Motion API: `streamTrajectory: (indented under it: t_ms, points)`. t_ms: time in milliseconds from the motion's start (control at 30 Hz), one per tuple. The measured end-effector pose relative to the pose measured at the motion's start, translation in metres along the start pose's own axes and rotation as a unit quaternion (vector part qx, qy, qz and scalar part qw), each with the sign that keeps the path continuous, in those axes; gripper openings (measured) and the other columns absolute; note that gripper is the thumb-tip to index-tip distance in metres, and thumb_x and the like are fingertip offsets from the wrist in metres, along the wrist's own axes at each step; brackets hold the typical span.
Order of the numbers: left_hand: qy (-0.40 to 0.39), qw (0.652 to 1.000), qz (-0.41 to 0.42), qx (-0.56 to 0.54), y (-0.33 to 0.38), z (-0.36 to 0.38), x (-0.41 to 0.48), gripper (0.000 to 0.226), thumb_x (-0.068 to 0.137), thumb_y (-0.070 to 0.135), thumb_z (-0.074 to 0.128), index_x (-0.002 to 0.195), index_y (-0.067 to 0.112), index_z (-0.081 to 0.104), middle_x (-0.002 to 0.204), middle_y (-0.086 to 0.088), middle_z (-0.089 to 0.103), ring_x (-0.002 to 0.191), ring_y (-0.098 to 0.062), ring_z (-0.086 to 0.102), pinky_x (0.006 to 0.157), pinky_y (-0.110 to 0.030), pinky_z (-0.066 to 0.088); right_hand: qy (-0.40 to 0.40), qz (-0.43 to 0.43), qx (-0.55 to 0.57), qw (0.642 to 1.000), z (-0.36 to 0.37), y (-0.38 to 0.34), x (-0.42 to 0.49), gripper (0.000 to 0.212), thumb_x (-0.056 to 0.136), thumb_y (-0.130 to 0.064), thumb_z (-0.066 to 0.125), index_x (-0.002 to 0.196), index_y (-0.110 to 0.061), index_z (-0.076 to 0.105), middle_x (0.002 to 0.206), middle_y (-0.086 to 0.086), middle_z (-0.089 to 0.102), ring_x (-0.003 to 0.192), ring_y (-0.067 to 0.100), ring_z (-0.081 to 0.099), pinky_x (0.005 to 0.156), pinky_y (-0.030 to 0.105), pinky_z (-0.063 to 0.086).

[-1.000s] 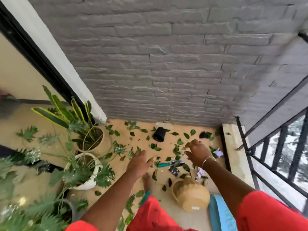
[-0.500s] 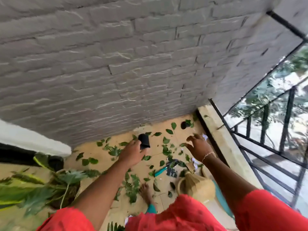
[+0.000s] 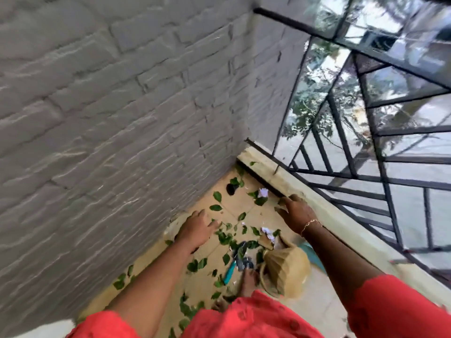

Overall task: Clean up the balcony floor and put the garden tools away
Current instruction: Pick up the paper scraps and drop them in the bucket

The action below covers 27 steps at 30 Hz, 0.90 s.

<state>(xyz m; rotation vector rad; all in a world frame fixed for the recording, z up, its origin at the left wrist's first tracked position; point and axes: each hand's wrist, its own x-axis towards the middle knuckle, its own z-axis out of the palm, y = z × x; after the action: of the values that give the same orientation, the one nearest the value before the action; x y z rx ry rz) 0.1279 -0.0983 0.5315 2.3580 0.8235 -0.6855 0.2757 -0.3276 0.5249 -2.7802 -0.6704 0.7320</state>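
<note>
While both hands hover empty, left hand (image 3: 195, 230) fingers relaxed-straight, right hand (image 3: 294, 211) fingers spread, pruners (image 3: 241, 262) lie near, just left of basket (image 3: 285, 269), amid leaves (image 3: 216, 207). Est. stiff, light, sharp: take by teal handles.

Green leaves (image 3: 216, 196) litter the tan tiled balcony floor (image 3: 319, 306), where teal-handled pruning shears (image 3: 230, 270) lie just beside a woven basket (image 3: 285, 269); a small black pot (image 3: 231, 189) sits near the corner.

Left hand (image 3: 195, 231) and right hand (image 3: 296, 213) hover above leaves (image 3: 215, 207).
</note>
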Motion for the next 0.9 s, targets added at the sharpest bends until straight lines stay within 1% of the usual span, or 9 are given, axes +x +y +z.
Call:
streamTrajectory:
  t_ms: [100,233,367,467,567,700,767,833,900]
  points:
    - [-0.006,0.999,0.032,0.035,0.022,-0.006,0.021,0.061,0.094,0.052,0.042,0.14,0.011,0.04,0.142,-0.01,0.042,0.127,-0.026,0.043,0.101,-0.034,0.037,0.007,0.033,0.019,0.999,-0.004,0.017,0.006,0.038,0.094,-0.033,0.05,0.128,-0.017,0.051,0.126,0.01,0.048,0.111,0.031,0.052,0.09,0.031,0.041]
    - [-0.027,0.998,0.048,0.043,0.043,-0.009,0.046,0.062,0.094,0.051,0.042,0.142,0.013,0.037,0.144,-0.011,0.04,0.128,-0.027,0.042,0.102,-0.036,0.037,-0.005,0.069,0.035,0.997,0.0,0.034,0.011,0.037,0.094,-0.032,0.049,0.128,-0.016,0.05,0.125,0.012,0.048,0.113,0.032,0.05,0.091,0.033,0.04]
    - [-0.045,0.994,0.086,0.052,0.05,0.002,0.069,0.052,0.095,0.047,0.045,0.132,0.011,0.045,0.133,-0.013,0.048,0.117,-0.027,0.049,0.092,-0.033,0.041,-0.013,0.104,0.056,0.993,0.016,0.043,0.023,0.036,0.094,-0.031,0.049,0.127,-0.016,0.051,0.126,0.012,0.049,0.115,0.033,0.049,0.092,0.034,0.04]
    - [-0.063,0.993,0.098,0.029,0.045,0.022,0.098,0.043,0.095,0.043,0.047,0.124,0.011,0.049,0.127,-0.011,0.052,0.11,-0.025,0.051,0.083,-0.03,0.04,-0.002,0.129,0.087,0.988,0.041,0.048,0.035,0.033,0.094,-0.03,0.049,0.123,-0.016,0.054,0.124,0.011,0.051,0.111,0.034,0.051,0.087,0.035,0.041]
    - [-0.062,0.995,0.079,-0.024,0.033,0.051,0.137,0.037,0.096,0.04,0.048,0.117,0.01,0.051,0.122,-0.01,0.056,0.105,-0.022,0.052,0.077,-0.028,0.038,0.004,0.158,0.115,0.981,0.081,0.052,0.049,0.03,0.093,-0.029,0.051,0.119,-0.016,0.057,0.117,0.011,0.055,0.105,0.035,0.054,0.084,0.037,0.045]
    - [-0.028,0.993,0.033,-0.109,-0.002,0.105,0.186,0.033,0.096,0.039,0.047,0.112,0.01,0.054,0.114,-0.007,0.061,0.094,-0.018,0.054,0.072,-0.026,0.037,-0.038,0.172,0.097,0.98,0.153,0.05,0.074,0.033,0.092,-0.026,0.052,0.122,-0.013,0.054,0.116,0.014,0.054,0.105,0.037,0.054,0.08,0.038,0.042]
    - [0.005,0.986,0.016,-0.166,-0.022,0.14,0.209,0.026,0.096,0.032,0.05,0.11,0.011,0.057,0.111,-0.007,0.063,0.095,-0.019,0.058,0.076,-0.026,0.042,-0.057,0.156,0.084,0.983,0.194,0.05,0.095,0.035,0.092,-0.026,0.052,0.123,-0.012,0.054,0.119,0.015,0.053,0.107,0.036,0.054,0.081,0.038,0.042]
    - [0.048,0.976,0.008,-0.213,-0.046,0.184,0.23,0.02,0.095,0.027,0.052,0.108,0.012,0.058,0.108,-0.007,0.064,0.097,-0.022,0.06,0.081,-0.032,0.049,-0.081,0.131,0.065,0.986,0.239,0.053,0.121,0.037,0.092,-0.029,0.052,0.126,-0.014,0.052,0.126,0.014,0.051,0.11,0.035,0.053,0.083,0.038,0.042]
    - [0.091,0.966,-0.005,-0.243,-0.074,0.234,0.246,0.023,0.094,0.028,0.052,0.11,0.011,0.057,0.107,-0.008,0.064,0.098,-0.024,0.061,0.084,-0.04,0.052,-0.115,0.098,0.04,0.988,0.282,0.058,0.149,0.039,0.093,-0.029,0.051,0.129,-0.016,0.049,0.132,0.011,0.047,0.112,0.034,0.051,0.084,0.037,0.043]
